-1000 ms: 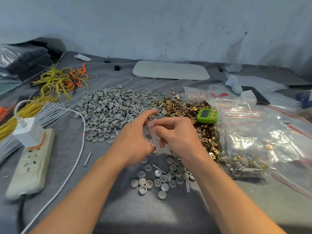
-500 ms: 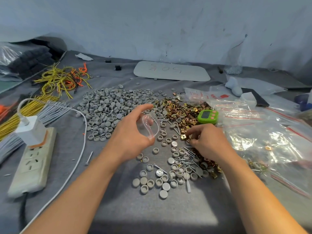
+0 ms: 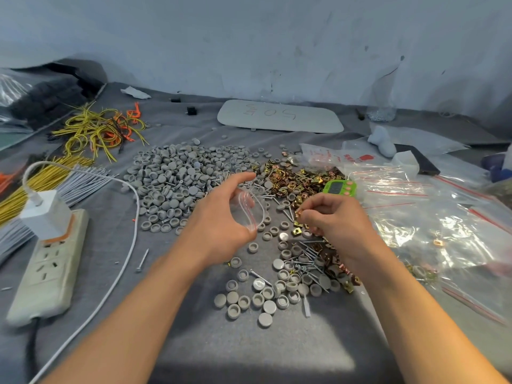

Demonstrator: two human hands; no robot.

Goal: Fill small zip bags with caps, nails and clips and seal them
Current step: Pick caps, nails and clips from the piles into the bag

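The left hand (image 3: 221, 224) curls round a small bag (image 3: 250, 209), thumb below and forefinger arched over it, holding it up left of the timer (image 3: 339, 188) and a little nearer the person. The bag is clear, thin plastic with a red zip line along its rim; its mouth is spread into an oval facing the right hand (image 3: 339, 221), and the pile behind shows through it. The right hand hovers just in front of the timer with its fingers curled in, the fingertips pinching what looks like a gold clip (image 3: 298, 213) near the bag's mouth. Under that hand, nearer than the timer, nails (image 3: 307, 263) lie mixed with stray grey caps and clips on the grey cloth (image 3: 249, 350). Just left of the timer and behind it spreads a heap of gold clips (image 3: 291, 181); further left is the broad pile of grey caps (image 3: 174, 178). Right of the timer lie big zip bags (image 3: 432, 220) with red seals. Far left of it are a power strip (image 3: 47, 273) with a white charger (image 3: 44, 214) plugged in, and beyond those yellow wires (image 3: 94, 128). Well behind the timer, by the wall, lies a white board (image 3: 279, 116).
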